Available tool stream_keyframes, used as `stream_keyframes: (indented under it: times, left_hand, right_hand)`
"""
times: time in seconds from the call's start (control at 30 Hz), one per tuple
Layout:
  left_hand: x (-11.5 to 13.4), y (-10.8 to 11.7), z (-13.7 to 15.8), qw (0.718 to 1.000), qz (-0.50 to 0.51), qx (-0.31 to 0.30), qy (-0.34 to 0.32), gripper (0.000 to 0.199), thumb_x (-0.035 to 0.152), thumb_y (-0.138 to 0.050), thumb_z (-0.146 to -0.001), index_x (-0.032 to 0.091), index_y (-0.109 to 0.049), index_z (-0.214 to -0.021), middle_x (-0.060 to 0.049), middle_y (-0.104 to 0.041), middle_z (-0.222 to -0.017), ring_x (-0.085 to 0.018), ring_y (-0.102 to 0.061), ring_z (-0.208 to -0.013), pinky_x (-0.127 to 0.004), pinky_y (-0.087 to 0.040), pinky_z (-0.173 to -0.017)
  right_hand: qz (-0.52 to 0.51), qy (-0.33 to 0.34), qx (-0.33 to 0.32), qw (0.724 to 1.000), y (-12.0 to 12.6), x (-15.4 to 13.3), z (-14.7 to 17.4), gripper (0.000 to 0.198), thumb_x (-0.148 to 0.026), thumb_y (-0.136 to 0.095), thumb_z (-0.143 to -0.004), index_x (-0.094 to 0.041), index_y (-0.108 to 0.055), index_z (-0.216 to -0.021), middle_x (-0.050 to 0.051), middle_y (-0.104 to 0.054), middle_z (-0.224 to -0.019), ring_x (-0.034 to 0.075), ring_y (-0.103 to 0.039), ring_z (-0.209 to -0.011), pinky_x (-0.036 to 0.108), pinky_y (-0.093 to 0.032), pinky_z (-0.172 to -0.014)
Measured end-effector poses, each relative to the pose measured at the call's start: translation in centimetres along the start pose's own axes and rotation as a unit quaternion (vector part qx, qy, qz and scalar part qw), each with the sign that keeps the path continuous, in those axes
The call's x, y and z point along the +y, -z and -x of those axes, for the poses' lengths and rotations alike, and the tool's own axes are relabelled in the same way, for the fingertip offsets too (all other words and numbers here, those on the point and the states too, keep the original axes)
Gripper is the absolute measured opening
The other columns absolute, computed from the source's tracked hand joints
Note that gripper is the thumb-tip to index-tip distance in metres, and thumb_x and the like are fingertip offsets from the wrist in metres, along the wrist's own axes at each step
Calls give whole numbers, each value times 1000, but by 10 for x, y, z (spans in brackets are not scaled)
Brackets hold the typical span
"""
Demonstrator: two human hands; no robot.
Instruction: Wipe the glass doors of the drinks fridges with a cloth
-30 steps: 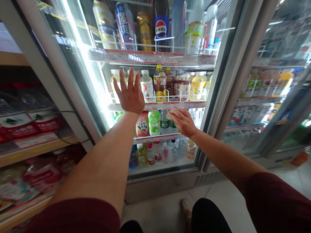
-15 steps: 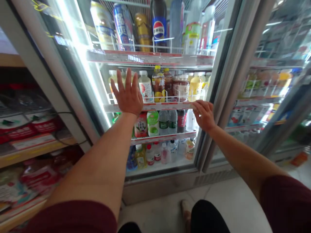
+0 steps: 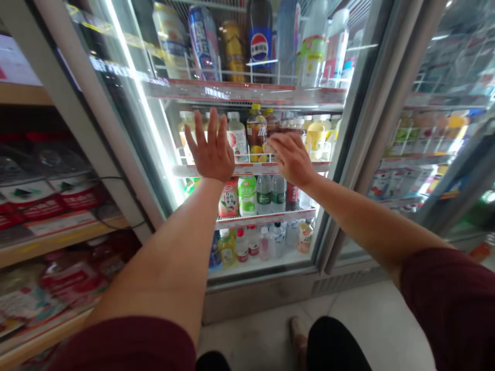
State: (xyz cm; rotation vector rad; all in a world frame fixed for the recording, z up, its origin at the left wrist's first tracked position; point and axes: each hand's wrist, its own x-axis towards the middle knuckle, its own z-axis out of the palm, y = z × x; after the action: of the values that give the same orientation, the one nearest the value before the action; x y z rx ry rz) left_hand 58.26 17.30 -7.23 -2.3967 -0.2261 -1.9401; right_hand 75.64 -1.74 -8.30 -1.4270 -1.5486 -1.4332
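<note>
A glass cooler door [image 3: 328, 216] stands closed in front of me, with reflections across it. My left hand [image 3: 212, 152] is raised with its fingers spread, palm toward the glass, and appears to lie against it. Behind it show white-capped bottles on the middle shelf. My right hand [image 3: 292, 159] is just to the right, fingers stretched out and lightly bent, pointing left. It covers part of the shelf edge and the drinks behind, near a yellow-capped tea bottle [image 3: 256, 129]. Its fingertips are close to the glass; whether they touch is unclear. I see nothing held in either hand.
Behind the glass, a cola bottle [image 3: 260, 38] stands on the upper shelf and small bottles [image 3: 242, 246] at the bottom. A metal door frame [image 3: 361, 134] and another cooler [image 3: 417, 134] are at the right. Packed shelves [image 3: 58, 226] line the left. Tiled floor [image 3: 255, 335] lies below.
My right hand has moved left, away from the door's right frame, and slightly up toward my left hand. Its fingers have straightened. My left hand stays spread at about the same place.
</note>
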Motion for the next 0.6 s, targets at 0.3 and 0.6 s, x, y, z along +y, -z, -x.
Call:
stream_keyframes:
  times: [0.3,0.6]
  left_hand:
    - [1,1,-2,1000,2,-4,10,69,27,-49,-98,27,-46,-167,-4,-34,-177,-29,-4,-170,-62,10,-139]
    - [-1,-2,-2,999,14,-19,22,68,32,-44,-103,24,-39,-170,-3,-29,-179,-27,4,-170,-56,16,-139]
  right_hand:
    - [-31,28,-25,999,-30,-39,-28,35,-14,-46,-108,-29,-67,-132,7,-68,-142,28,-60,-136,52,-51,-122]
    - [14,-42,5,999,-44,-35,-93,41,-18,-49,-109,-23,-58,-149,12,-54,-151,34,-48,-150,57,-44,-129]
